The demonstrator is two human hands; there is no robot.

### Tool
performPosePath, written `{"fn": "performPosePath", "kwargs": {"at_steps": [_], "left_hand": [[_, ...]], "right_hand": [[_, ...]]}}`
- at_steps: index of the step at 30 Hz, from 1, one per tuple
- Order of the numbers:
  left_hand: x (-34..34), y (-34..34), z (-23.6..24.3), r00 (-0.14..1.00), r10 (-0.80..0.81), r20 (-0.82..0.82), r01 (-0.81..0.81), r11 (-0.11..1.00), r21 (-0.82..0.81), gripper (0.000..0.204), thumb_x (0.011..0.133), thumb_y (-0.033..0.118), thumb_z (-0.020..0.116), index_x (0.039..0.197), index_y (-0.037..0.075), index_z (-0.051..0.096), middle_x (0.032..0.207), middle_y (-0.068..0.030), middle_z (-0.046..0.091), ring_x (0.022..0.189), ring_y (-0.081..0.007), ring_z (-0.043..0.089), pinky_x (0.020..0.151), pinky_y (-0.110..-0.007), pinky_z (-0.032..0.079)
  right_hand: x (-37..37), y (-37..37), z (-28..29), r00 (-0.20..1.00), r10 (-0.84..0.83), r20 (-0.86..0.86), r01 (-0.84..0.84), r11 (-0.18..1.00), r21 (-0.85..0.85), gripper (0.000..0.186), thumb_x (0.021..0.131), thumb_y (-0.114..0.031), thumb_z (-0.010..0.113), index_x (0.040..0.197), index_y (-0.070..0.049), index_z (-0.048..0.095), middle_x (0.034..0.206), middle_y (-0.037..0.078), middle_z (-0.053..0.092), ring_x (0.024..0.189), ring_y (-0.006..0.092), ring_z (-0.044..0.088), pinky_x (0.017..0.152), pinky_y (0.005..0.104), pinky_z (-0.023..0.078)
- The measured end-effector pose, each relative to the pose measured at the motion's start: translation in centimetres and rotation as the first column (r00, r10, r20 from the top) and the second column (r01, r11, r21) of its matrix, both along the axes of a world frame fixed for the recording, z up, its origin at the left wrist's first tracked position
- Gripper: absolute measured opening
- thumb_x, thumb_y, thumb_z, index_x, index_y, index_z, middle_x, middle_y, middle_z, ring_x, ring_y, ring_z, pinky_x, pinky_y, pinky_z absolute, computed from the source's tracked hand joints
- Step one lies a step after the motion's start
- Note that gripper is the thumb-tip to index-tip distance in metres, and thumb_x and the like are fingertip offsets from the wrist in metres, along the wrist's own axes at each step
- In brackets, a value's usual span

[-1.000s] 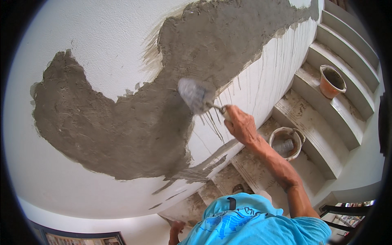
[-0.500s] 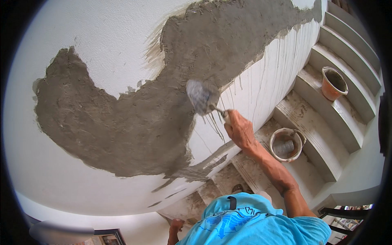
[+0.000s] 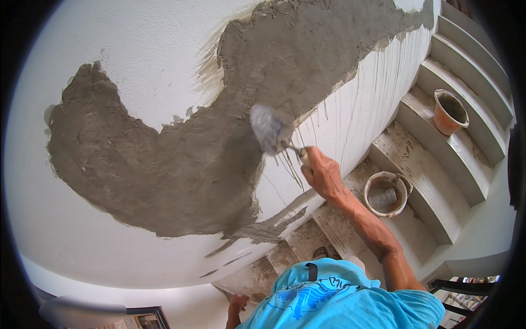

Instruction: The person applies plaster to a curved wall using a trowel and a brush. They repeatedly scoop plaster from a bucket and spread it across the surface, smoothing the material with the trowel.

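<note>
My right hand (image 3: 323,174) grips the handle of a steel trowel (image 3: 267,131), whose blade lies against the wet grey plaster (image 3: 164,164) spread over the white wall (image 3: 98,49). The blade sits at the right edge of the plastered patch, just above bare white wall streaked with drips. My left hand (image 3: 236,306) hangs low beside my blue shirt, close to the foot of the wall. It is mostly hidden, and what it holds, if anything, does not show.
Concrete stairs (image 3: 422,181) climb to the right below the wall. A mortar-smeared bucket (image 3: 386,193) stands on a step under my right forearm. An orange bucket (image 3: 450,111) sits a few steps higher. A dark railing (image 3: 466,293) shows at the lower right.
My right hand and the trowel have shifted slightly right and down along the plaster's edge. My left hand stays low.
</note>
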State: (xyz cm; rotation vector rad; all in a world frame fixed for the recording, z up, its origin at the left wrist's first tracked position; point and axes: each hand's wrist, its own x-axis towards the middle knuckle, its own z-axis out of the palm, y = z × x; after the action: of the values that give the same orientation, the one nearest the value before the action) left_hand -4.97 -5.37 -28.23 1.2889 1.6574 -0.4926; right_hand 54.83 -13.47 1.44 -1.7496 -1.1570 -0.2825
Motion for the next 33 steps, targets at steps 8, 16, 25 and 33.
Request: {"fn": "performPosePath", "kwargs": {"at_steps": [8,16,25,33], "left_hand": [[0.0,1.3,1.2,0.96,-0.229,0.163,0.215,0.971,0.1,0.025,0.088,0.022,0.062,0.093,0.0,0.073,0.071,-0.0115,0.065,0.054,-0.0218,0.062,0.047,-0.037,0.058],[0.6,0.8,1.7,0.987,-0.06,0.152,0.051,0.997,0.063,0.026,0.087,0.021,0.062,0.097,0.0,0.074,0.073,-0.009,0.065,0.058,-0.0191,0.062,0.048,-0.037,0.058],[-0.2,0.8,-0.6,0.999,-0.005,0.047,0.003,1.0,0.031,0.026,0.089,0.02,0.064,0.106,0.003,0.074,0.075,-0.0087,0.063,0.059,-0.02,0.059,0.049,-0.039,0.056],[-0.5,0.3,-0.8,0.998,-0.057,0.008,0.056,0.998,0.01,0.025,0.09,0.02,0.062,0.104,0.002,0.073,0.074,-0.0098,0.063,0.057,-0.0217,0.061,0.05,-0.039,0.058]], "right_hand": [[3.9,2.2,2.7,0.983,-0.182,-0.017,0.183,0.974,0.131,0.024,0.086,-0.003,0.062,0.104,-0.004,0.046,0.082,0.019,0.061,0.065,0.0384,0.063,0.056,0.0452,0.05],[-0.7,0.8,-2.2,0.995,0.1,-0.01,-0.101,0.993,-0.067,0.026,0.083,-0.004,0.065,0.103,-0.005,0.047,0.081,0.016,0.061,0.068,0.035,0.066,0.058,0.0442,0.053],[3.4,2.1,-0.4,0.985,-0.174,-0.003,0.172,0.973,0.154,0.029,0.086,-0.002,0.061,0.111,-0.003,0.047,0.074,0.02,0.059,0.061,0.0377,0.062,0.054,0.0442,0.049],[-1.0,-0.6,-5.3,0.995,-0.061,-0.084,0.058,0.998,-0.037,0.028,0.081,-0.002,0.064,0.104,-0.002,0.048,0.083,0.02,0.061,0.069,0.0391,0.065,0.059,0.0464,0.051]]}}
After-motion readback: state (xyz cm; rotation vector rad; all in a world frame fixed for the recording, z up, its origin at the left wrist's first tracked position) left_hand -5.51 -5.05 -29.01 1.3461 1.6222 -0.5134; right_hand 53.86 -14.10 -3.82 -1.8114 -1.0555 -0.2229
